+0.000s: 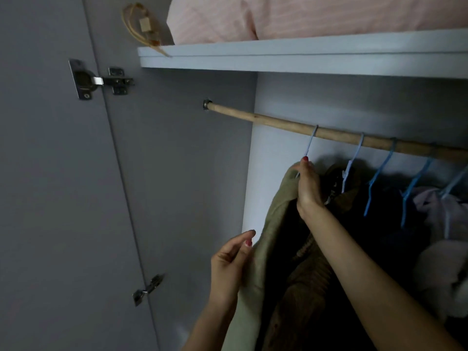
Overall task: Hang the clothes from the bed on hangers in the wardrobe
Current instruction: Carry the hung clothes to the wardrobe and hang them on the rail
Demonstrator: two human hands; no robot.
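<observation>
An olive-green garment (268, 224) hangs on a pale blue hanger (311, 143) whose hook sits over the wooden rod (253, 117) of the wardrobe. My right hand (307, 183) grips the neck of that hanger just below the hook, at the garment's collar. Lower down, my left hand (231, 264) touches the garment's left edge with loosely bent fingers; whether it pinches the cloth is unclear. A brown ribbed garment (304, 282) hangs right behind the green one.
Several blue hangers (379, 173) with dark and pale clothes (443, 224) fill the rod to the right. A shelf (278, 57) above holds pink bedding (304, 19) and a tan strap (141, 24). The open grey door (50, 173) stands at the left.
</observation>
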